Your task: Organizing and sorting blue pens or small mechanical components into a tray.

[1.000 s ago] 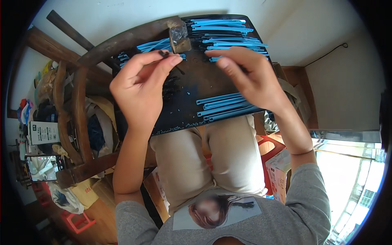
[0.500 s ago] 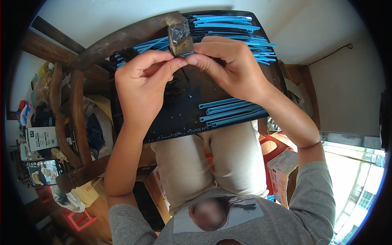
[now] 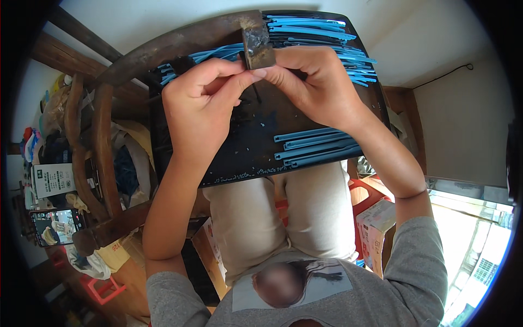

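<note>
Since a second ago, the right hand point(image 3: 327, 90) has swung inward, its thumb now meeting that of the left hand point(image 3: 199, 103) at the lower end of the block point(image 3: 259, 48). Both hands' fingers bend toward their thumbs, tips partly hidden, so I cannot tell how tightly they close or on what; a dark strip point(image 3: 257, 94) pokes out just below them. Blue strips point(image 3: 316, 149) lie on the bench point(image 3: 253, 158) beyond the fingers and nearer, rightward.
</note>
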Demonstrator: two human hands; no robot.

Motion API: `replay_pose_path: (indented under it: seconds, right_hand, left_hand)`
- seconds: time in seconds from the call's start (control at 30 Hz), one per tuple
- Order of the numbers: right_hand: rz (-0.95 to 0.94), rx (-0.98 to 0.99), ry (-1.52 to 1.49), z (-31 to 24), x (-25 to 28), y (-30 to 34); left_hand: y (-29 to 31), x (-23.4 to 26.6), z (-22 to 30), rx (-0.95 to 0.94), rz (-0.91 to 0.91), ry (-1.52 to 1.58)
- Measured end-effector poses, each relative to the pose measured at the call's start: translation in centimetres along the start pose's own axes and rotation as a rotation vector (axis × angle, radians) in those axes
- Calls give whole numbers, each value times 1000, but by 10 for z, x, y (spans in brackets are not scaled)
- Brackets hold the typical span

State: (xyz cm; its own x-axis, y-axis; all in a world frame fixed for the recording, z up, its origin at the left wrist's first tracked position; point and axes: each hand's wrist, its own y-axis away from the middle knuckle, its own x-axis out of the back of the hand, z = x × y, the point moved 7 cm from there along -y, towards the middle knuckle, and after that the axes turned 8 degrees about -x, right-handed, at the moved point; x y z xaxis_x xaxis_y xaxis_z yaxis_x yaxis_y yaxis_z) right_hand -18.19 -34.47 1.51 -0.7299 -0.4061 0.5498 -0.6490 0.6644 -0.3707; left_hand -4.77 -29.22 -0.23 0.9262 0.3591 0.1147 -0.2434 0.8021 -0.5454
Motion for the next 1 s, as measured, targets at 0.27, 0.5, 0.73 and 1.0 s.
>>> replay_pose_path:
  seconds: [0.27, 0.5, 0.73, 1.0]
  right_hand:
    - [-2, -62, -16, 7, -4, 2]
    - [7, -82, -79, 7, -5, 3]
    - [30, -126, -137, -2, -5, 14]
    - [157, 307, 374, -30, 25, 45]
  left_hand:
    - [0, 1, -1, -4, 6, -28]
    - [0, 1, -4, -25, -19, -40]
    - [11, 0, 21, -201, -123, -320]
    - [48, 19, 47, -294, -334, -719]
